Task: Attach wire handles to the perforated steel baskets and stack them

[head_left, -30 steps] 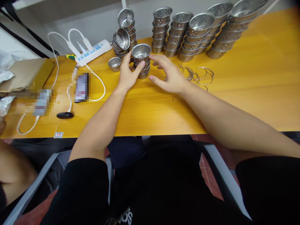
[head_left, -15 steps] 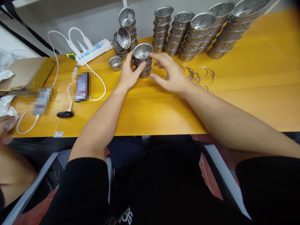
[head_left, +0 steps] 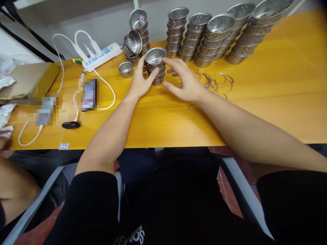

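A short stack of perforated metal cups (head_left: 156, 58) stands upright on the table in front of me. My left hand (head_left: 141, 80) wraps its left side, thumb across the front and fingers behind, partly hidden by the cups. On the right, my right hand (head_left: 186, 79) is open, fingers and thumb apart. Its index fingertip is at the top cup's rim; I cannot tell whether it touches. One loose small metal cup (head_left: 125, 69) sits left of the stack. Thin metal wire rings (head_left: 213, 81) lie beyond my right hand.
Taller perforated cup stacks (head_left: 201, 37) line the wall, and a leaning one (head_left: 131, 42) stands behind my left hand. A white power strip (head_left: 104, 56), cables, a phone (head_left: 89, 94) and a black case (head_left: 71, 125) lie left. Another person's arm (head_left: 15, 183) is at far left.
My left hand stays on the stack and my right hand has barely shifted. At far left, the other person's hand and the crumpled white wrapping have moved further left.
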### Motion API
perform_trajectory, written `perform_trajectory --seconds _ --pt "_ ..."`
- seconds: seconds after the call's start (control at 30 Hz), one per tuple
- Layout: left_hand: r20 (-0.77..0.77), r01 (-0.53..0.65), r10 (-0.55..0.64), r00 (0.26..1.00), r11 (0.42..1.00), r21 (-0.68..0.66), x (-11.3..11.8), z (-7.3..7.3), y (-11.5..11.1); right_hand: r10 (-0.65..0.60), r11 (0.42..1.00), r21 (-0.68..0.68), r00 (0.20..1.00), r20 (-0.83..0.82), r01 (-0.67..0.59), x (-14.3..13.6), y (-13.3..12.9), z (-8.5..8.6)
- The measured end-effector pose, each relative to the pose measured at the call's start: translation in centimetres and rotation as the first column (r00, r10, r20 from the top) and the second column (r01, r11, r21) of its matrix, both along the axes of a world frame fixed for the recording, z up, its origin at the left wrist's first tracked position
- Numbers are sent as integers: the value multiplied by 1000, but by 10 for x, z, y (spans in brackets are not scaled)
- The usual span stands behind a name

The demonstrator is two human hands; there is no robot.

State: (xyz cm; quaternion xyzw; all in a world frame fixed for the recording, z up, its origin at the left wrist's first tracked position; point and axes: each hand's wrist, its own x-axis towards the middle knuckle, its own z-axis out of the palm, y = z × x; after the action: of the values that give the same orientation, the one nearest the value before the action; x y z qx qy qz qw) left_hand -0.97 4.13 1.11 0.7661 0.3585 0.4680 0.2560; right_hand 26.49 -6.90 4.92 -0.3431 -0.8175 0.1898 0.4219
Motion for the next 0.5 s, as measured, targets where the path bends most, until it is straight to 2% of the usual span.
perform_trajectory --seconds 0.13,0.2,0.27,0.33,0.4,0.47,0.5 --pt "25 -61 63 998 997 -54 -13 12 -5 -24 1000 -1 999 23 24 6 3 -3" --pt "46 -150 152 987 987 -50 -27 20 -4 -44 999 -1 999 20 44 10 5 -4" --pt "30 -263 262 965 965 14 -45 22 4 -54 999 -3 998 18 54 14 7 -5" --pt "-81 -324 328 941 944 55 -66 13 17 -46 999 -11 999 18 47 16 9 -6" --pt "-256 -379 372 892 925 21 -86 -4 32 -21 999 -26 999 24 22 16 8 -7" --pt "-263 -483 461 848 875 -24 -103 -23 47 18 999 -45 999 39 -17 15 6 -8" --pt "-231 -461 447 864 887 -9 -110 -30 53 42 998 -56 998 54 -39 14 5 -8"
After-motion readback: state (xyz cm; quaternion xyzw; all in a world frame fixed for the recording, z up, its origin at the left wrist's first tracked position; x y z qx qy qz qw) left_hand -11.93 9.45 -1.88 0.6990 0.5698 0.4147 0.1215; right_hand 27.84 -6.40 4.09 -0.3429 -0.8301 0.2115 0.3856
